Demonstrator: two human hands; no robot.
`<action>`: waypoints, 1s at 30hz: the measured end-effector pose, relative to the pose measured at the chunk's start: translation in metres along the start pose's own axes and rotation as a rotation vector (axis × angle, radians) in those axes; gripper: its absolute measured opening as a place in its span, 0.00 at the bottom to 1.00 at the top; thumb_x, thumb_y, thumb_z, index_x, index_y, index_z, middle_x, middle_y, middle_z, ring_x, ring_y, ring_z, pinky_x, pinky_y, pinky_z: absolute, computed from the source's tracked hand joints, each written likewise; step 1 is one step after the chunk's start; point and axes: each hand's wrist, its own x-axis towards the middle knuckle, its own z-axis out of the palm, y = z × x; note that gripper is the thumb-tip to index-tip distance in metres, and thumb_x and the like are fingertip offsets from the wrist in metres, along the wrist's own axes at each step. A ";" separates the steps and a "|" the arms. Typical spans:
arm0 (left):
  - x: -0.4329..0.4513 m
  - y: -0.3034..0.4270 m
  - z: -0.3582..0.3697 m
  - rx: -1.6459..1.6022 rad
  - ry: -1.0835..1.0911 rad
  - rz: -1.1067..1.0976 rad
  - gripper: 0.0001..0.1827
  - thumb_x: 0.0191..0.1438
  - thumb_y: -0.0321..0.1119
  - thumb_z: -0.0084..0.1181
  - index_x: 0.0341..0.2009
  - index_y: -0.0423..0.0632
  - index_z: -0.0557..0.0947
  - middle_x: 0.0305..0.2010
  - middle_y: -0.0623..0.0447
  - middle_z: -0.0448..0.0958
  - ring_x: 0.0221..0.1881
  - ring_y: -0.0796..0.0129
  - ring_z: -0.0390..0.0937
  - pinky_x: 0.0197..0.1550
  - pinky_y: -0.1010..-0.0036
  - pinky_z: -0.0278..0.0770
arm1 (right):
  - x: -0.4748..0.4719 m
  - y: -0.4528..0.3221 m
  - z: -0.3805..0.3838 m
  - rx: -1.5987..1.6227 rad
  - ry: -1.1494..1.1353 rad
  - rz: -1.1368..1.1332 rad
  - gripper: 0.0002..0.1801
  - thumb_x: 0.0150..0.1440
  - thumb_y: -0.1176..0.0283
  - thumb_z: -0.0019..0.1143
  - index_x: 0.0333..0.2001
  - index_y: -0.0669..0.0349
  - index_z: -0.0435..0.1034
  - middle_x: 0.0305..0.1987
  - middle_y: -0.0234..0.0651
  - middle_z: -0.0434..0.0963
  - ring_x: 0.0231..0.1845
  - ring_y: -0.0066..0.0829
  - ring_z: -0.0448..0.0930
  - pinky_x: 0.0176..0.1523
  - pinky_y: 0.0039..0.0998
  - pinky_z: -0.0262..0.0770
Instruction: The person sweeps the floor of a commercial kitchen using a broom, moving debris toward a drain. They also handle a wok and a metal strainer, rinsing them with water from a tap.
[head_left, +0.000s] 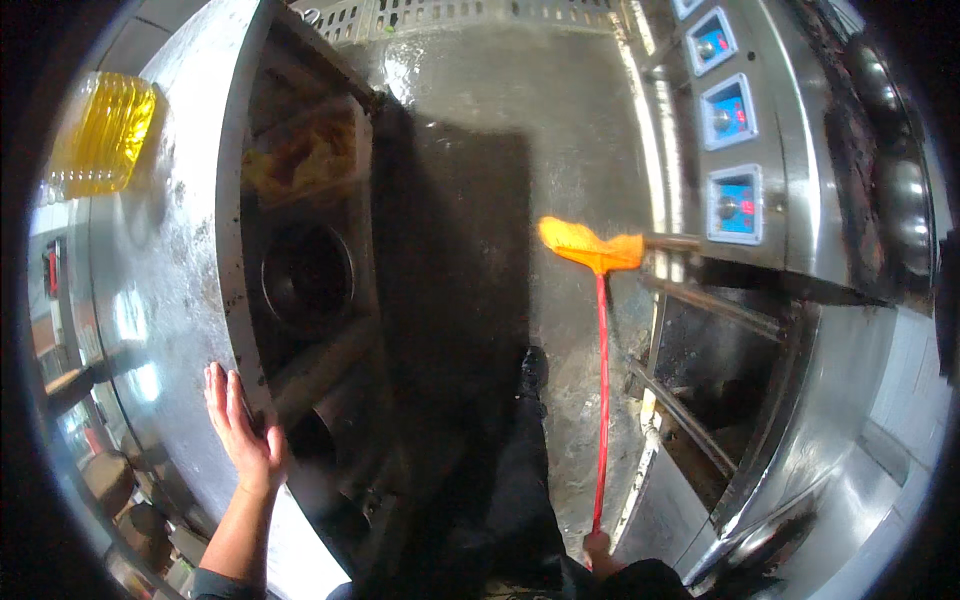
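My right hand (598, 551) is closed around the lower end of a red broom handle (604, 390). At the handle's far end, the orange broom head (592, 244) is by the floor, close to the steel legs and rails of the cooking range on the right. My left hand (244, 435) rests on the near edge of a stainless steel worktable (180, 300), its fingers extended on the top and its thumb apart at the rim. Nothing is held in that hand.
A plastic bottle of yellow oil (105, 135) is on the worktable. Dark round pots (307, 274) fill the shelf beneath. The range's control panels (735, 206) have knobs and lit displays. A slotted drain grate (465, 11) crosses the far end of the wet floor (480, 82).
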 end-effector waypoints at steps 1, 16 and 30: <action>-0.001 0.002 -0.003 -0.002 -0.003 -0.003 0.40 0.39 0.24 0.47 0.63 0.40 0.62 0.69 0.36 0.53 0.70 0.41 0.50 0.69 0.51 0.46 | 0.011 0.016 -0.005 -0.076 -0.017 -0.040 0.14 0.50 0.63 0.50 0.31 0.60 0.78 0.27 0.49 0.79 0.33 0.50 0.80 0.39 0.47 0.76; -0.004 -0.003 -0.009 0.002 -0.086 -0.076 0.44 0.33 0.25 0.49 0.63 0.43 0.62 0.68 0.33 0.52 0.70 0.37 0.48 0.69 0.45 0.43 | 0.068 -0.551 -0.456 0.782 0.078 -0.926 0.31 0.62 0.77 0.43 0.68 0.51 0.50 0.47 0.40 0.71 0.41 0.30 0.73 0.40 0.29 0.70; 0.007 -0.016 -0.009 -0.109 -0.116 -0.054 0.44 0.34 0.38 0.55 0.60 0.42 0.61 0.65 0.29 0.52 0.68 0.33 0.47 0.66 0.36 0.40 | 0.030 -0.624 -0.427 0.388 0.226 -1.105 0.39 0.55 0.80 0.49 0.68 0.41 0.51 0.39 0.49 0.76 0.35 0.41 0.78 0.40 0.37 0.75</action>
